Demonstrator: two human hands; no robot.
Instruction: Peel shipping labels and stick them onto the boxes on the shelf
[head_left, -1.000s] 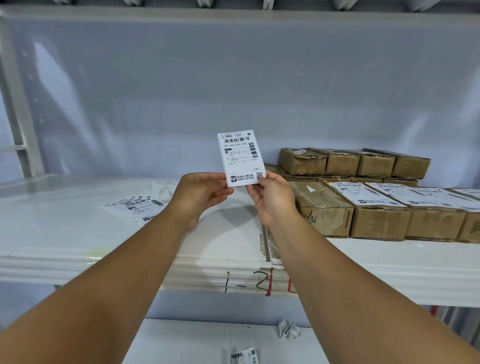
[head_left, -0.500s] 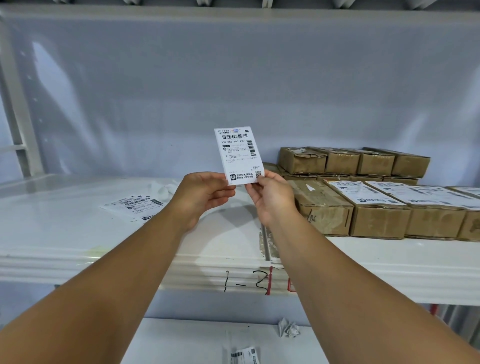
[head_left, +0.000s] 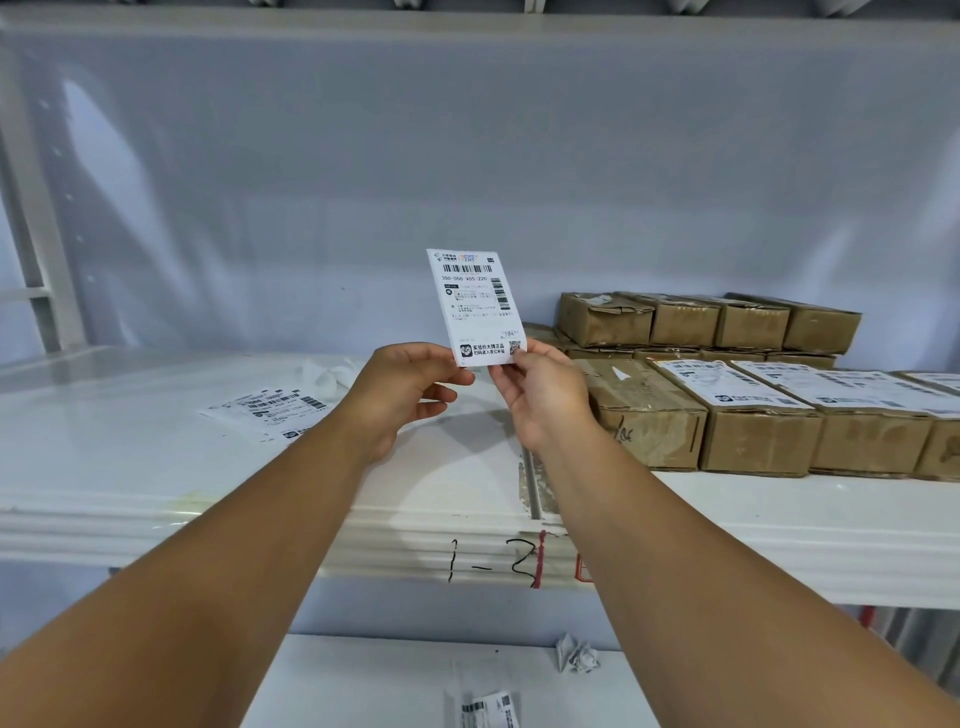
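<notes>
A: Status?
B: Label is upright in the air above the front of the shelf, print facing us. Left grip and right grip each pinch a bottom corner.
A: Backing off yet?
B: Can't tell. My guess is they're starting the peel at that lower edge.
A: Risks?
B: A bad start tears the corner. Once free, the sheet could curl and stick to itself or a finger. The unlabelled box sits just right of the hands. The labelled boxes are beside it, so a wrong pick doubles up.
</notes>
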